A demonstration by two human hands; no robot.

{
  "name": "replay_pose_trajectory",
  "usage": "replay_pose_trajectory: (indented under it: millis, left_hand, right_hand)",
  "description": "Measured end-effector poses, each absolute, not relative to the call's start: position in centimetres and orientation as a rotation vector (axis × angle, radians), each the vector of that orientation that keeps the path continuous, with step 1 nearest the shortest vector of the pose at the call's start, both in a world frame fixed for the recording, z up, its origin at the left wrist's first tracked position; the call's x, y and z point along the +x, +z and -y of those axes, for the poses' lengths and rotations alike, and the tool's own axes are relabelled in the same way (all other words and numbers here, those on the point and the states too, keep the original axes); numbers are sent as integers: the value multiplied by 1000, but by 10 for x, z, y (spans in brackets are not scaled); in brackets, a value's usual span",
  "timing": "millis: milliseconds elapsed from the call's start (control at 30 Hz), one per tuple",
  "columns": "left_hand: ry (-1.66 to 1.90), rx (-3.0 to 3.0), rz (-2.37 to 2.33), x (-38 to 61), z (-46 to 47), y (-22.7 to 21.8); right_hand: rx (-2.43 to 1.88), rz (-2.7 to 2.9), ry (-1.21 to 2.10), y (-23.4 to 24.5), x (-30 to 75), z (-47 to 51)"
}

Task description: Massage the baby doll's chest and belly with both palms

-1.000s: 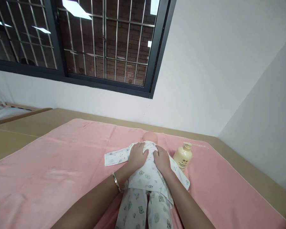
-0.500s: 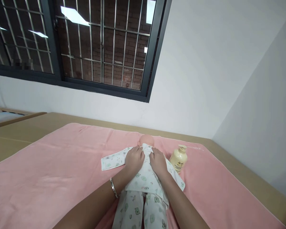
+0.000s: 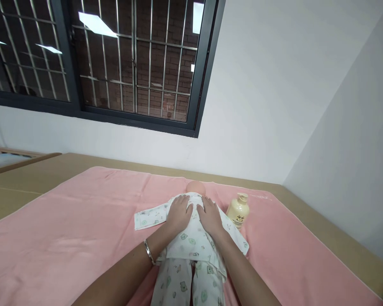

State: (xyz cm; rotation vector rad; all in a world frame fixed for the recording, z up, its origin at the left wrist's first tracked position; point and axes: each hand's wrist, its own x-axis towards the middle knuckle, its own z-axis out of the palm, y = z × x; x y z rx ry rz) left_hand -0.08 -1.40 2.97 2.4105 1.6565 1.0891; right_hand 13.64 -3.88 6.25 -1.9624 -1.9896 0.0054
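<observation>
Doll (image 3: 191,244) under L hand (image 3: 178,213), R hand (image 3: 210,216): flat on chest, fingers spread.

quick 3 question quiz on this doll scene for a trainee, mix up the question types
1. True or false: the left hand and the right hand both lie flat on the chest of the baby doll.
2. The cream pump bottle stands upright on the pink towel: A nearer the right hand, B nearer the left hand, C on top of the doll.
3. Fill in: the silver bracelet is on the ___ wrist.
Key: 1 true; 2 A; 3 left.
</observation>
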Motion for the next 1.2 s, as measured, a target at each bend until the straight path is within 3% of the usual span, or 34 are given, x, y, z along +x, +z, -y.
replay_pose_trajectory:
  millis: [233, 467, 667, 933, 1200]
  left_hand:
    - [800, 2349, -1907, 7, 33, 48]
    - [1017, 2428, -1732, 2, 17, 33]
    - [864, 2434, -1838, 6, 33, 43]
    - [1072, 2355, -1706, 4, 17, 28]
    - [999, 2344, -1814, 4, 32, 35]
  right_hand:
    - [-2176, 1929, -121, 65, 113, 60]
    - [-1975, 2016, -53, 64, 133, 44]
    - [-2176, 1975, -226, 70, 111, 62]
    - [-2004, 1991, -82, 64, 132, 45]
    - [-2153, 1972, -318, 68, 112, 63]
